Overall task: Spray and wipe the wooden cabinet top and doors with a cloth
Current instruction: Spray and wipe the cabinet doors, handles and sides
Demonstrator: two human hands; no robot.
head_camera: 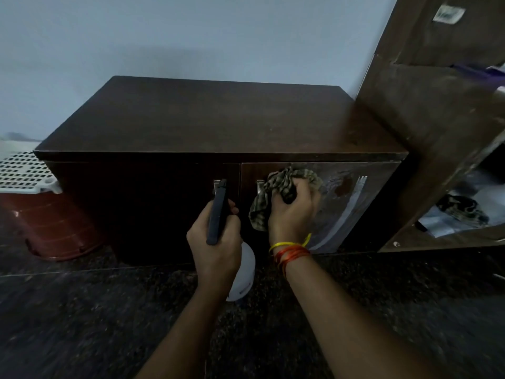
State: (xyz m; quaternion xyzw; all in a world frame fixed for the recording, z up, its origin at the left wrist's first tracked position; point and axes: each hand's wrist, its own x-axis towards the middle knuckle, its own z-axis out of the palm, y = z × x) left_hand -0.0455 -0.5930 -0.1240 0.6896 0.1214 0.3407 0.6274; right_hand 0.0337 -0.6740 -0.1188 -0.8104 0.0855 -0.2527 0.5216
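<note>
A low dark wooden cabinet [207, 119] stands against the wall, with two doors shut. My right hand [293, 209] presses a bunched checked cloth [284, 181] against the right door [363, 198], which shows wet, streaky smears. My left hand [216, 236] grips a spray bottle [244, 272] with a white body and a dark trigger head [218, 212], held in front of the seam between the doors. The left door [136, 209] looks dark and dry. Two metal handles sit near the seam, partly hidden by the bottle and the cloth.
A taller brown shelf unit [426, 127] leans in at the right, with papers and cloth on its lower shelf. A white perforated basket [24, 170] rests on a reddish tub [54, 225] at the left. The floor is dark speckled stone [109, 324].
</note>
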